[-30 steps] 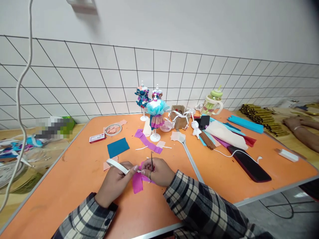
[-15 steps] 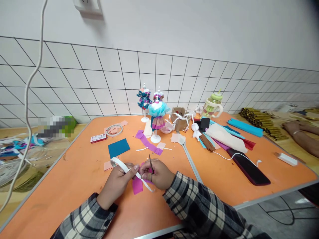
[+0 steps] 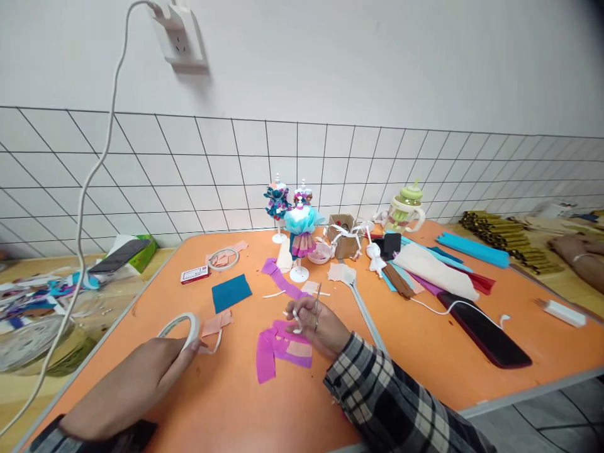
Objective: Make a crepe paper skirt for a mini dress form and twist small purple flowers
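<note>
- Changed vs half a second ago: hands were together over the purple pieces point(image 3: 266, 362); now well apart; left hand point(image 3: 148, 371) pulled out to 8 o'clock with the white tape roll point(image 3: 195, 327); right hand point(image 3: 325, 324) at the pieces' 1 o'clock edge; pieces mostly uncovered; view tilted up
- Grip: left closed round the tape roll; right closed on a slim metal tool point(image 3: 318, 297), crumpled white strip point(image 3: 297, 322) at its fingertips
- Tape roll: 8 o'clock of view centre; ring tilted, visible long axis about 8 to 2 o'clock; lower part hidden by hand; metal tool's tip points to 12
- Surface: orange tabletop point(image 3: 217, 412); teal sheet point(image 3: 231, 294) toward 10 o'clock of the pieces; dressed stand point(image 3: 302, 220) at 12
- Room: white wall, black-lined tiles point(image 3: 217, 167); wall socket point(image 3: 180, 41) at 11; another person's arm point(image 3: 582, 255) at 3
</note>
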Available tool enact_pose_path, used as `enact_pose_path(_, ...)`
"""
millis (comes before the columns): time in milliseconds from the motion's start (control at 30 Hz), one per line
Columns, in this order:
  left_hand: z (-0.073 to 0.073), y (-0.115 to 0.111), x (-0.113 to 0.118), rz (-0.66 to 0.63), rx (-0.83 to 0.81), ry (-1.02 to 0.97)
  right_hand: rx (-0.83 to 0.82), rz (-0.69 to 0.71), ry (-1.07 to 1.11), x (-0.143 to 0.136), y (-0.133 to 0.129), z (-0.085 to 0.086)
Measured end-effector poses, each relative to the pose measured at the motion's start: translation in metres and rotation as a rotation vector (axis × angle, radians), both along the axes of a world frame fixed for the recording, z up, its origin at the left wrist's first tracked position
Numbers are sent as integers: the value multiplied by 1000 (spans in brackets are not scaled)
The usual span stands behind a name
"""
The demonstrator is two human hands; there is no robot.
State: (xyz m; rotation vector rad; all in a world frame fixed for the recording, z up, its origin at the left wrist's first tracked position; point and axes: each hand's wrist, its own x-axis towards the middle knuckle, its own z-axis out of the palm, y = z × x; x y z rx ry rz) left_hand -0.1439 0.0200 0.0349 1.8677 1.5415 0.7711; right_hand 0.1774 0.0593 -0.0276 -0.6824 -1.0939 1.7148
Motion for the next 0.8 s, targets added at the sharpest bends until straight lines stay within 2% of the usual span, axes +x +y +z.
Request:
enact_pose_path(67,1,-13,1,-147,0,-18,10,29,6,0,-3,3)
enact_pose_path(133,3,-25,5,-283,-33,-192,103,35,-77,-1,-3,9)
enact_pose_path(233,4,-33,24,-439,-236,-487,342,-70,-328,-6,-2,21)
enact_pose_path(300,4,-32,41,-439,-291,-661,481,-180,-453,-11,-1,34)
enact_pose_path(400,2,-25,64,-408,-325,-833,600,-278,-501,-17,-2,55)
enact_pose_path(433,2,-23,71,-396,-330,-859,596,-268,-476,-18,-3,61)
enact_pose_path(500,1,-19,81,-386,-335,-877,491,-142,-358,-21,-3,67)
enact_pose_path(567,0,-18,91,-379,-361,-852,314,45,-188,-26,-4,65)
enact_pose_path(633,-2,-18,99,-379,-397,-796,195,141,-55,-35,-5,58)
enact_pose_path(667,-4,-18,104,-378,-408,-767,182,113,-22,-41,-7,53)
enact_pose_path(733,-6,-17,111,-365,-407,-732,187,-31,-25,-51,-10,44)
enact_pose_path(800,-9,-14,117,-337,-387,-718,231,-151,-150,-57,-14,38)
